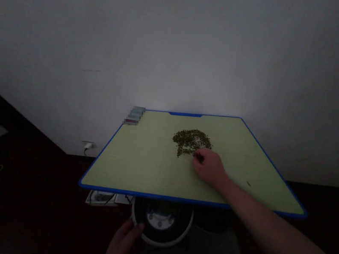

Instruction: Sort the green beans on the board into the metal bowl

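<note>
On a pale yellow-green tabletop (138,156) with a blue edge lies a loose patch of small green-brown grains (189,138), too small to tell their kind. At its near right side my right hand (210,166) rests on the board, fingers curled and pressed together. What they hold, if anything, is hidden. Below the front edge, my left hand (124,238) grips the left rim of a round bowl (162,244), thumb over the rim. The bowl has a dark inside with a bright reflection at its bottom. The tabletop covers its far part.
A thin brown sliver (248,183) lies on the board to the right. A pixelated item (135,115) is at the back left corner. Behind is a pale wall (183,47) with a plugged-in white charger (88,145). White trays (102,199) show under the front edge.
</note>
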Motion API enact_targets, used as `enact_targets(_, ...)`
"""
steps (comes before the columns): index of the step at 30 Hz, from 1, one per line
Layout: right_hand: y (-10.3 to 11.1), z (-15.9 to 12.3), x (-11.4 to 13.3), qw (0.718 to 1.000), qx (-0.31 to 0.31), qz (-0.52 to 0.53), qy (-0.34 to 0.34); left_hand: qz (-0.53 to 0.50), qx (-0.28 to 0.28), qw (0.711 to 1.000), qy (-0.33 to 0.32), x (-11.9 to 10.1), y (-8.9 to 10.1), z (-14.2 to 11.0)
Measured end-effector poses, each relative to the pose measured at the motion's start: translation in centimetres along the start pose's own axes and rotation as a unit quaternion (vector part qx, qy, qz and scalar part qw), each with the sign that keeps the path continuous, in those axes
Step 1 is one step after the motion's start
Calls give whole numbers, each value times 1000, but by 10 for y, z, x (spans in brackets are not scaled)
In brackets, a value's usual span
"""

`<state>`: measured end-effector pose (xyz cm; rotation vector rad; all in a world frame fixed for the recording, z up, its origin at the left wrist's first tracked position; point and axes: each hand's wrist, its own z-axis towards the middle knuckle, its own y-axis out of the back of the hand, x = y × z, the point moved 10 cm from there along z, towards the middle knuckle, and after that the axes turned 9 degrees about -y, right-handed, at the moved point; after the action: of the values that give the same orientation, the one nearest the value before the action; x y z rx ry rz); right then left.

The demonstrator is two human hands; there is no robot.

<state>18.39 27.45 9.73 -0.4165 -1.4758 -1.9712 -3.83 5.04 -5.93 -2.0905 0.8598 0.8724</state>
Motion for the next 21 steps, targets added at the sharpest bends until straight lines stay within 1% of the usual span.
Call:
enact_targets(3, 0, 1, -3, 1000, -5, -4, -4, -14, -3, 1000, -2, 1, 0, 2)
enact_targets(6, 1, 0, 0, 1000, -7, 6, 16, -31, -2, 999, -9, 1, -1, 3)
enact_targets(9, -2, -2, 6, 999, 12, 19, 43, -19, 3, 1000, -9, -1, -2, 2)
enact_targets(12, -4, -2, 7, 999, 24, 20, 44, -19, 21, 1000, -10, -1, -5, 2)
enact_targets(14, -5, -1, 5, 999, 22, 10, 32, -20, 17, 1000, -6, 1, -1, 4)
enact_targets(18, -4, 1, 0, 1000, 12, -8, 14, -2, -11, 1000, -18, 6, 13, 11)
enact_targets(21, -4, 1, -2, 1000, 7, -7, 8, 16, -5, 999, -32, 7, 14, 13)
